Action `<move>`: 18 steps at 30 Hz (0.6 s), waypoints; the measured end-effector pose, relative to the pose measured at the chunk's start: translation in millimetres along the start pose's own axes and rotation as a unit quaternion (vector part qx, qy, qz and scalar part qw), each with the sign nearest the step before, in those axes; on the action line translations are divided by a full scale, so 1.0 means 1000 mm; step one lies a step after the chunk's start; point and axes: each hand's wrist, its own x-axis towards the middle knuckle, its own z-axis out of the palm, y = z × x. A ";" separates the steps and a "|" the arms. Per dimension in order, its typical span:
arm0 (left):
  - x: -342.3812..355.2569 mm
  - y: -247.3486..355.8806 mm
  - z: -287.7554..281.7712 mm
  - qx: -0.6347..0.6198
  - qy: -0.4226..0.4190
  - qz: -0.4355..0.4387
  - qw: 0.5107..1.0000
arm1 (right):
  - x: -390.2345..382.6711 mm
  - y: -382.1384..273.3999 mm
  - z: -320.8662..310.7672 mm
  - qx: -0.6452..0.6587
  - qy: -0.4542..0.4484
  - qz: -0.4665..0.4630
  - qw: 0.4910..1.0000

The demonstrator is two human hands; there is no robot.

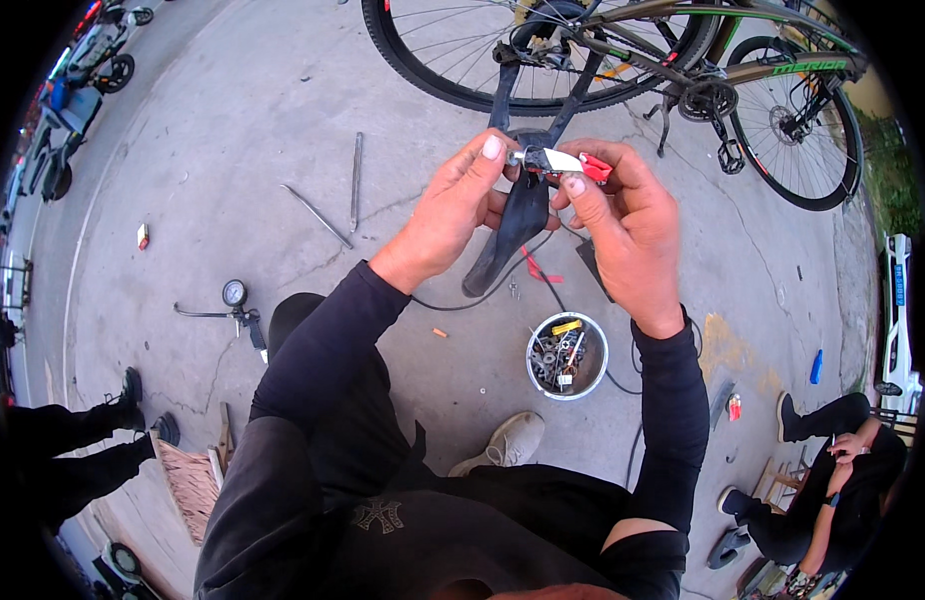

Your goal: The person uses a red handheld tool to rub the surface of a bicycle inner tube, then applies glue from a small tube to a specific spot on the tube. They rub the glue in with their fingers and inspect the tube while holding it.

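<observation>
Both hands hold a small black, white and red piece (pixel 563 161) with a metallic tip, whose exact kind I cannot make out. My left hand (pixel 453 205) is closed at its metallic end, the thumb on top. My right hand (pixel 628 215) pinches its red end between thumb and fingers. Just beneath hangs a long black rubber strip (pixel 513 235) that looks like a bicycle inner tube. Its two strands run up to the rear wheel (pixel 423 75) of a bicycle (pixel 688 70). The left fingers lie against the rubber, partly hidden behind it.
A round tub (pixel 535 375) of small metal parts stands near my shoe (pixel 516 440). Two metal rods (pixel 357 180) and a pressure gauge with hose (pixel 236 293) lie to the left. Cables cross the ground. A seated person (pixel 833 490) is at right; another person's legs (pixel 73 440) are at left.
</observation>
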 end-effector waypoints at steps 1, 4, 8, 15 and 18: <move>0.000 -0.001 -0.001 -0.001 -0.004 0.003 1.000 | 0.000 0.001 0.000 -0.024 -0.004 -0.021 0.999; 0.000 -0.002 0.001 0.006 -0.003 0.001 1.000 | 0.003 0.008 -0.002 -0.135 -0.011 -0.141 0.981; 0.000 -0.001 -0.003 0.100 0.004 0.000 0.995 | 0.002 0.003 -0.003 -0.164 0.003 -0.094 0.982; 0.005 -0.001 0.011 0.195 0.015 0.140 0.971 | -0.001 0.009 -0.013 0.105 -0.003 0.136 0.985; -0.001 0.008 0.019 0.152 0.017 0.107 0.982 | -0.003 0.007 -0.012 0.036 0.012 0.073 0.997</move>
